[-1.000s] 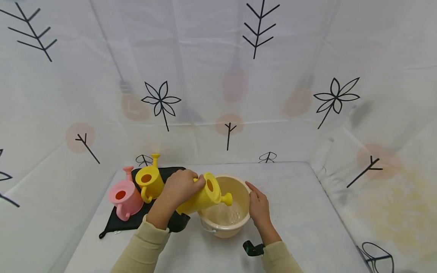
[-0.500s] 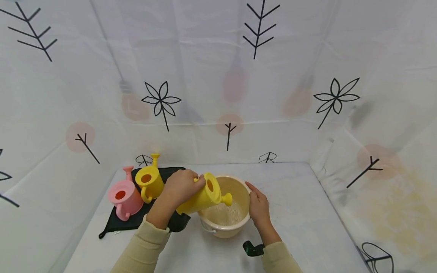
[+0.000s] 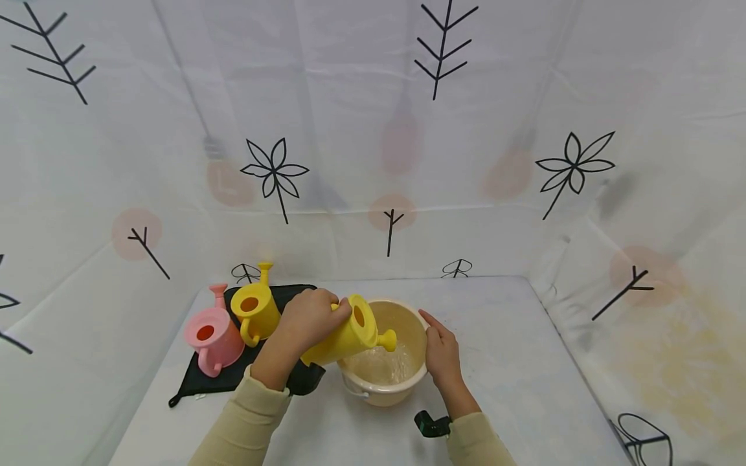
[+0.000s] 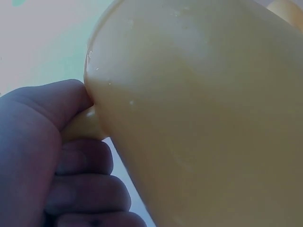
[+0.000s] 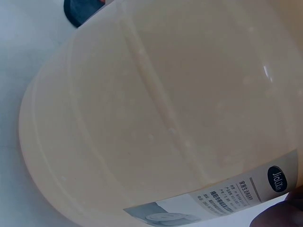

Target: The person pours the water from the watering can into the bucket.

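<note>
My left hand (image 3: 311, 318) grips the handle of a yellow watering can (image 3: 340, 340), its thumb on top and its fingers curled round the handle (image 4: 85, 125). The can tips to the right, with its spout head over a cream bucket (image 3: 381, 396). Rippled water lies inside the bucket. At the bucket's right rim my right hand (image 3: 444, 353) holds on, index finger stretched along the edge. The right wrist view has the bucket's side (image 5: 142, 109) with a printed label and part of a finger (image 5: 279, 213).
A second yellow watering can (image 3: 256, 314) and a pink watering can (image 3: 214, 340) stand upright on a black mat (image 3: 201, 382) at the left of the white table (image 3: 513, 369). Behind rises a patterned white cloth (image 3: 350, 162).
The ripples on the water in the bucket shift slightly. Both hands, the tilted watering can and the bucket keep their places.
</note>
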Available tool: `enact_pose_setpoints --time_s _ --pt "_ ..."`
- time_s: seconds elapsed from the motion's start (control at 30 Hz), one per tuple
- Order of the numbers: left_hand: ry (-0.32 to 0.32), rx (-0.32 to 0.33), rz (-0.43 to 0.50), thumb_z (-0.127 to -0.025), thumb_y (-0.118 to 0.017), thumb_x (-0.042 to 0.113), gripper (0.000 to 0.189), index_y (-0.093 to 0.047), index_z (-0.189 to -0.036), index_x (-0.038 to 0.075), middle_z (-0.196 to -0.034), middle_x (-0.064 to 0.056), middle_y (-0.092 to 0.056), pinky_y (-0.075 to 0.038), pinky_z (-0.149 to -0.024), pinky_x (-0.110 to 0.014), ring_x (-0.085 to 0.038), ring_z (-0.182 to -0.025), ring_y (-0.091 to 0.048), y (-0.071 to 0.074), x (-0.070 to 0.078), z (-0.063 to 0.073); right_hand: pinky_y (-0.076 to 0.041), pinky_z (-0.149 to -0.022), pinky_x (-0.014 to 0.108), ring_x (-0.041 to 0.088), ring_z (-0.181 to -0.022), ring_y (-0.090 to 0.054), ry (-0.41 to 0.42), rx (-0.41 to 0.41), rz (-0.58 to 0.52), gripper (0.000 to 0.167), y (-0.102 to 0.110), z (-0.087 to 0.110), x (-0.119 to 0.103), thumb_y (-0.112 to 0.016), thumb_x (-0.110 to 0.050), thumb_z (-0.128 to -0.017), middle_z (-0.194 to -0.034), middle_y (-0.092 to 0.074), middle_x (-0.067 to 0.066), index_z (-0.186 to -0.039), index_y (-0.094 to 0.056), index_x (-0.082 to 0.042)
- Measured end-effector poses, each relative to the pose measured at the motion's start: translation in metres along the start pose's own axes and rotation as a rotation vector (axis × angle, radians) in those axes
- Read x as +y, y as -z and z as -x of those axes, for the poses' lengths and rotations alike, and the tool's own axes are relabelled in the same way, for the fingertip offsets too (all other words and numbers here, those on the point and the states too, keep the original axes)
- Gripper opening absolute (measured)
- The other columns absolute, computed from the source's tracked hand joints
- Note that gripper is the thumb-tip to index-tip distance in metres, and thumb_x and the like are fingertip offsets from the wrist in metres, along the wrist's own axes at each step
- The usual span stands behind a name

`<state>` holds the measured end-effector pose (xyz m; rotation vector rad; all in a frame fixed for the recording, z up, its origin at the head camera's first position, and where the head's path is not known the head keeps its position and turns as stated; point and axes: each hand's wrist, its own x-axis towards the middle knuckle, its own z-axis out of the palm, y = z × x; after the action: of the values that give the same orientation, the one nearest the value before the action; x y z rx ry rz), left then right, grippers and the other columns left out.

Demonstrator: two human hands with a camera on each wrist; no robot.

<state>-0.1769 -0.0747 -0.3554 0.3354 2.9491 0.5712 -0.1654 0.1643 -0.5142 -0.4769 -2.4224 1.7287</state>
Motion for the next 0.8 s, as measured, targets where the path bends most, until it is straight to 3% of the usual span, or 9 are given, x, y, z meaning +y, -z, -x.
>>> enact_pose_setpoints --time_s 0.13,0.23,0.43,0.6,0.8 --pt "-0.005 -0.001 -0.002 -0.093 -0.047 0.044 0.042 -0.059 -0.065 0.015 -0.058 0.000 -0.053 -0.041 -0.055 -0.027 -0.016 -0.058 -0.051 0.0000 0.0000 -0.0003 -0.050 -0.086 0.035 0.023 -0.112 -0.056 0.005 0.002 -0.004 0.048 0.0004 0.0004 -0.0002 -0.027 -0.024 -0.098 -0.142 -0.053 0.003 -0.136 -0.056 -0.026" --pt "-0.004 -0.008 -0.004 -0.093 -0.047 0.044 0.042 -0.060 -0.066 0.015 -0.058 0.000 -0.054 -0.041 -0.056 -0.027 -0.016 -0.059 -0.051 0.0006 0.0002 -0.0006 -0.049 -0.093 0.038 0.022 -0.120 -0.054 0.012 0.004 -0.003 0.048 0.0005 0.0012 -0.0007 -0.026 -0.023 -0.098 -0.143 -0.053 0.003 -0.136 -0.056 -0.026" --pt "0.003 -0.016 -0.001 -0.093 -0.047 0.044 0.041 -0.062 -0.069 0.015 -0.060 0.000 -0.055 -0.042 -0.056 -0.027 -0.016 -0.059 -0.052 0.0014 0.0005 -0.0019 -0.050 -0.094 0.040 0.022 -0.121 -0.055 0.015 0.005 -0.009 0.049 0.0006 0.0014 -0.0012 -0.026 -0.023 -0.098 -0.143 -0.053 0.003 -0.136 -0.056 -0.026" --pt "0.005 -0.017 0.000 -0.093 -0.047 0.044 0.041 -0.062 -0.068 0.015 -0.060 0.000 -0.055 -0.042 -0.055 -0.027 -0.016 -0.059 -0.052 0.0011 0.0010 -0.0028 -0.046 -0.102 0.044 0.023 -0.131 -0.050 0.019 0.000 -0.017 0.049 0.0006 0.0012 -0.0015 -0.026 -0.023 -0.097 -0.143 -0.052 0.004 -0.136 -0.056 -0.025" --pt "-0.002 -0.014 -0.009 -0.093 -0.046 0.044 0.041 -0.062 -0.068 0.015 -0.059 0.000 -0.055 -0.041 -0.055 -0.027 -0.016 -0.058 -0.052 0.0004 0.0014 -0.0038 -0.047 -0.101 0.044 0.023 -0.128 -0.052 0.022 0.005 -0.016 0.048 0.0005 0.0012 -0.0014 -0.026 -0.022 -0.098 -0.143 -0.053 0.005 -0.136 -0.056 -0.024"
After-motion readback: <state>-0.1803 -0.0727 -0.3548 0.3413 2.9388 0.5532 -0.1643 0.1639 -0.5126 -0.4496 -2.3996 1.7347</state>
